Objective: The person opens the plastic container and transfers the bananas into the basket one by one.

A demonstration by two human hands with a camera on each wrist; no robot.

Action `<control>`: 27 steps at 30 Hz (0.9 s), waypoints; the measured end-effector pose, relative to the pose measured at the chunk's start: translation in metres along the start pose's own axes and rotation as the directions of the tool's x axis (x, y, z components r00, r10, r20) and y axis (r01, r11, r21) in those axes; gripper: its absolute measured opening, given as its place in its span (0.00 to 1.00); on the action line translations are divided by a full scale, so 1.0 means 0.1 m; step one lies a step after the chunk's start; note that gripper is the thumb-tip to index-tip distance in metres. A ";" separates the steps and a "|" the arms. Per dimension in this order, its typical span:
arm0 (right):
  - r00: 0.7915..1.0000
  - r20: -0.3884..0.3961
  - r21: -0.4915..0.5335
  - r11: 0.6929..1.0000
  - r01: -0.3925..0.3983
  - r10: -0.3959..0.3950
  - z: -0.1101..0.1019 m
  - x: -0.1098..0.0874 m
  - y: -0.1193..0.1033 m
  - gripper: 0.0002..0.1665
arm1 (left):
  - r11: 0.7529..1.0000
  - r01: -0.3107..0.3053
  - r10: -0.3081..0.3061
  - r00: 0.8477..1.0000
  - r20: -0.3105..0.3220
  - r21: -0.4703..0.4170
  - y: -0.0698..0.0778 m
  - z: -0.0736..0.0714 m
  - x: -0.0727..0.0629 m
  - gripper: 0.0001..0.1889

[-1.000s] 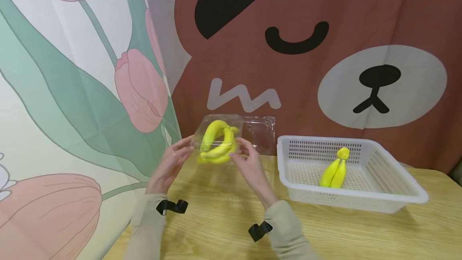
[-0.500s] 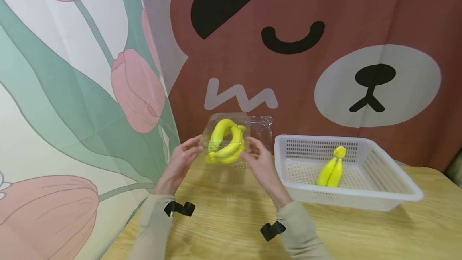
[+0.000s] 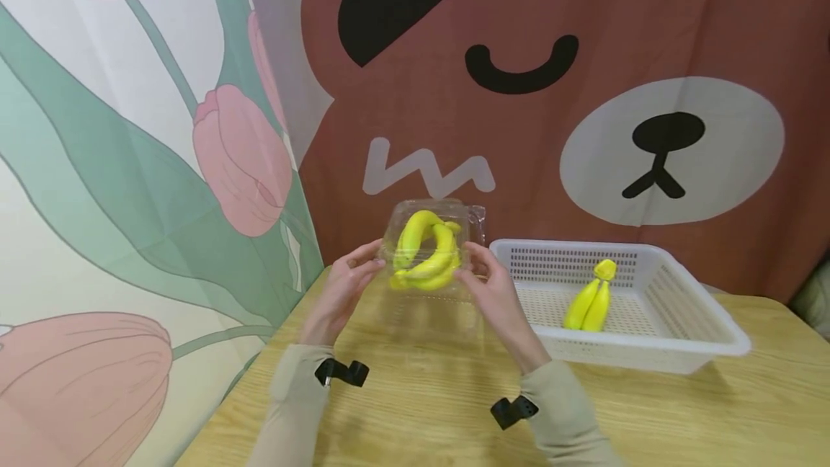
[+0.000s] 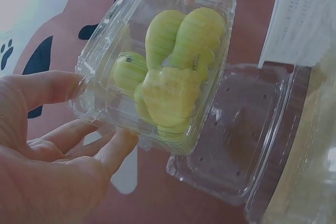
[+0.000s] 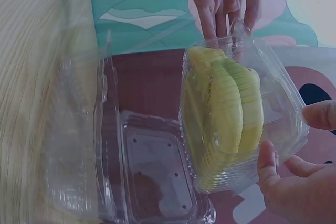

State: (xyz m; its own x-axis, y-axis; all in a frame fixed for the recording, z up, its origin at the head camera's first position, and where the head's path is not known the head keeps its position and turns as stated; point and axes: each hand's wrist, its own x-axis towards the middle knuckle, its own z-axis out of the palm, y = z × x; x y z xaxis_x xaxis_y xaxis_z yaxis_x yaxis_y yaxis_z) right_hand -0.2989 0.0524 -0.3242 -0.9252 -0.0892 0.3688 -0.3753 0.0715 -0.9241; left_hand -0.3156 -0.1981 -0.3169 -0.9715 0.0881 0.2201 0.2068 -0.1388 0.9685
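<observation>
Between both hands a clear plastic clamshell container (image 3: 403, 225) is held up in front of me, tilted. Several yellow bananas (image 3: 446, 251) lie inside it, showing through the plastic. My left hand (image 3: 340, 298) grips its left side, thumb and fingers (image 4: 119, 148) pinching the corner. From the right, my right hand (image 3: 498, 294) pinches the opposite end, the thumb apart from the fingers (image 5: 269, 163). Behind it stands a second clear container (image 5: 157, 163) with its lid open, largely covered by the held one in the head view.
A white perforated basket (image 3: 635, 353) stands on the wooden table (image 3: 441, 409) to the right. Two yellow bananas (image 3: 593, 303) joined at the top lie in it. Printed curtains (image 3: 532, 157) hang close behind and at the left.
Both hands have carried the container of bananas to the right, so it now overlaps more of the open container behind. Their grip looks the same.
</observation>
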 end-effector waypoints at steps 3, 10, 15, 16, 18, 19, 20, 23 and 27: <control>1.000 0.007 -0.016 1.000 -0.005 0.005 -0.09 -0.02 0.00 0.32 | 1.000 -0.014 0.015 1.000 0.014 -0.016 -0.03 0.08 0.03 0.27; 1.000 0.009 -0.057 0.998 -0.012 0.013 -0.29 -0.07 0.02 0.31 | 1.000 -0.013 0.014 0.999 0.047 -0.005 -0.09 0.26 0.04 0.29; 1.000 -0.010 -0.067 0.998 -0.007 0.006 -0.39 -0.08 0.03 0.31 | 1.000 -0.012 0.011 0.997 0.072 0.010 -0.13 0.34 0.05 0.29; 1.000 -0.013 -0.069 0.998 -0.005 0.005 -0.41 -0.08 0.03 0.31 | 1.000 -0.013 0.012 0.997 0.077 0.014 -0.13 0.36 0.06 0.29; 1.000 -0.020 -0.079 0.997 -0.007 0.005 -0.45 -0.08 0.03 0.31 | 1.000 -0.008 0.006 0.997 0.082 0.027 -0.14 0.40 0.05 0.29; 1.000 -0.023 -0.085 0.996 -0.009 0.007 -0.47 -0.09 0.03 0.31 | 0.999 -0.004 0.001 0.996 0.085 0.032 -0.14 0.42 0.05 0.29; 1.000 -0.024 -0.093 0.996 -0.012 0.010 -0.49 -0.09 0.02 0.31 | 0.999 -0.003 -0.001 0.996 0.087 0.040 -0.14 0.44 0.05 0.29; 1.000 -0.027 -0.111 0.994 -0.017 0.014 -0.56 -0.11 0.02 0.32 | 0.998 0.005 -0.011 0.996 0.093 0.067 -0.14 0.49 0.05 0.29; 0.999 -0.034 -0.127 0.991 -0.030 0.026 -0.64 -0.14 0.00 0.32 | 0.997 -0.001 -0.008 0.993 0.115 0.081 -0.17 0.57 0.07 0.28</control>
State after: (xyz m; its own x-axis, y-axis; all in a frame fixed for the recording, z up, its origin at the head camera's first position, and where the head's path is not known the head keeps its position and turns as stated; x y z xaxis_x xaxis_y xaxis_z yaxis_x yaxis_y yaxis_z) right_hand -0.2897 0.1172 -0.3233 -0.9359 -0.0538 0.3480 -0.3516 0.1998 -0.9146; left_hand -0.3188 -0.1389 -0.3249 -0.9534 0.2019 0.2241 0.2167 -0.0583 0.9745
